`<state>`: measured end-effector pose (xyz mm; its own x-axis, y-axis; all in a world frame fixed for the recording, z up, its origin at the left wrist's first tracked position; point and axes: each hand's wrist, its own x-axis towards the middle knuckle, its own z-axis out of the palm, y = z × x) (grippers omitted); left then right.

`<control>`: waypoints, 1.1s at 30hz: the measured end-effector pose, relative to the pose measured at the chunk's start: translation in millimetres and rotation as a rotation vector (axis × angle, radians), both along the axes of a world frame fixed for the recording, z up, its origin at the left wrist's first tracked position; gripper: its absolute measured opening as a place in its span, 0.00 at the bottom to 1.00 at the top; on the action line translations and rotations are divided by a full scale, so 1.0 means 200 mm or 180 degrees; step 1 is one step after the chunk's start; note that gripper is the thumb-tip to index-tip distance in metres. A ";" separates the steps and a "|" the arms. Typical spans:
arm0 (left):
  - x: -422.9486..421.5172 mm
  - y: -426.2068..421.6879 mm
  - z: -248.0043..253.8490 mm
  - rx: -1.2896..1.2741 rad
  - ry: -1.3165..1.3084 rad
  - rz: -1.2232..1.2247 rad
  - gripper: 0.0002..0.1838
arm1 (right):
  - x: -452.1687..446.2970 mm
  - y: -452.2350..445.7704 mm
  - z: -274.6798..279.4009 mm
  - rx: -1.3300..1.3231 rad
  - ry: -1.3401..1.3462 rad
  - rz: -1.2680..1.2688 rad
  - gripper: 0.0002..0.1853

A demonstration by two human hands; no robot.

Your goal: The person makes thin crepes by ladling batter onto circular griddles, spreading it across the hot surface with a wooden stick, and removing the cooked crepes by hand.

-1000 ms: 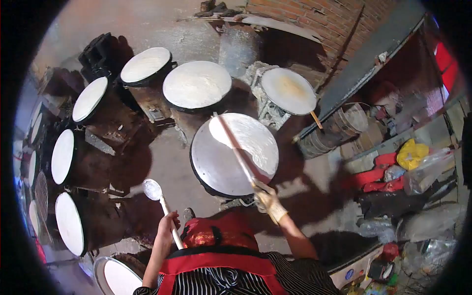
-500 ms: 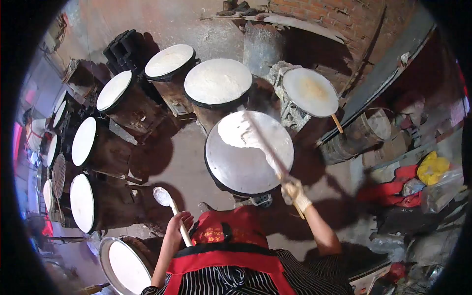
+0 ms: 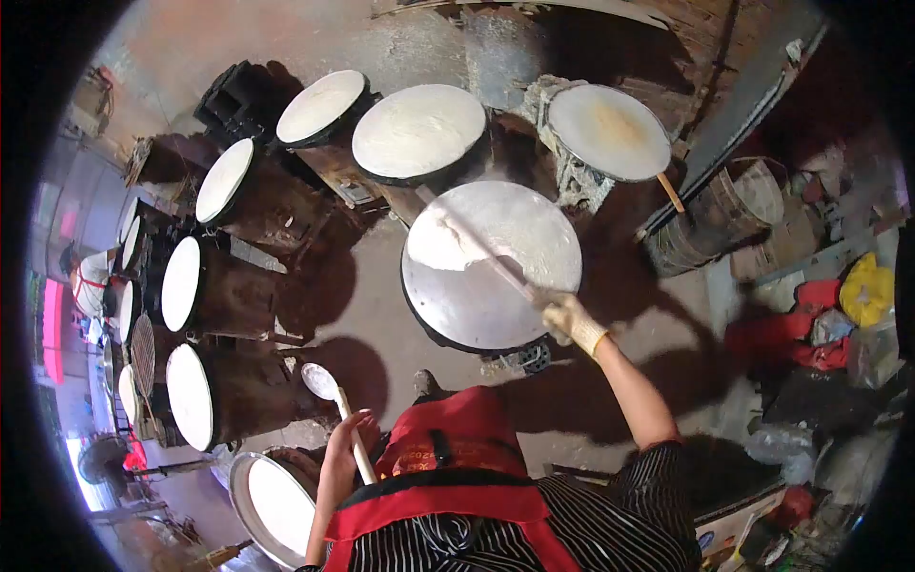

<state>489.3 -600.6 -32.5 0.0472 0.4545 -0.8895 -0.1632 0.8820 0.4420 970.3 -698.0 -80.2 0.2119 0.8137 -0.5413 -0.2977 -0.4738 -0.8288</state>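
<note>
- One ladle (image 3: 319, 381), its bowl beyond the left hand (image 3: 341, 448), whose bare fingers grasp the handle.
- One red apron (image 3: 456, 431), right of those fingers; its yellow characters are too small to read.
- One round plate (image 3: 486, 322), left of and beyond the gloved fingers; its white coat (image 3: 434, 246) lies closer to the left rim than a second ago; coverage appears partial.
- One stick (image 3: 486, 250), clenched in the right hand (image 3: 569, 322), which has swung up over the plate's edge.

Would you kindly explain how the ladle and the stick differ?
The ladle is round-ended; the stick is straight. The bare left hand holds the ladle; the gloved right hand holds the stick. The stick crosses over the griddle; the ladle does not. Both are held.
</note>
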 end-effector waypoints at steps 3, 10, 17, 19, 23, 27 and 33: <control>-0.02 0.02 0.05 0.0106 -0.0549 -0.0255 0.10 | -0.14 -0.22 0.08 0.0056 0.0172 0.0389 0.20; 0.08 0.24 0.02 0.0396 -0.0251 -0.1342 0.09 | -0.59 -0.49 0.07 0.0281 0.0060 -0.1470 0.18; -0.18 0.67 -0.18 0.0092 -0.1081 -0.2290 0.13 | -1.29 -0.56 -0.10 0.0358 -0.0553 -0.1027 0.23; -0.33 0.83 -0.37 0.0035 -0.0955 -0.2458 0.13 | -1.53 -0.67 -0.20 0.0564 -0.0369 -0.1537 0.25; -0.67 1.01 -0.58 0.0288 -0.0699 -0.2506 0.14 | -1.98 -0.42 -0.39 0.0808 -0.0719 -0.2563 0.24; -1.00 1.09 -0.46 0.0354 -0.0513 -0.2361 0.15 | -2.09 0.58 -0.60 0.2167 0.1643 -0.3219 0.12; -1.46 1.06 -0.50 0.0559 -0.0654 -0.1312 0.15 | -1.85 1.86 -0.60 0.0428 -0.2516 -0.3567 0.19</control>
<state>197.6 -387.9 -131.5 0.4212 0.5034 -0.7544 0.0843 0.8065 0.5852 600.8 -325.4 -199.5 0.9944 0.0415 0.0973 0.1036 -0.1989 -0.9745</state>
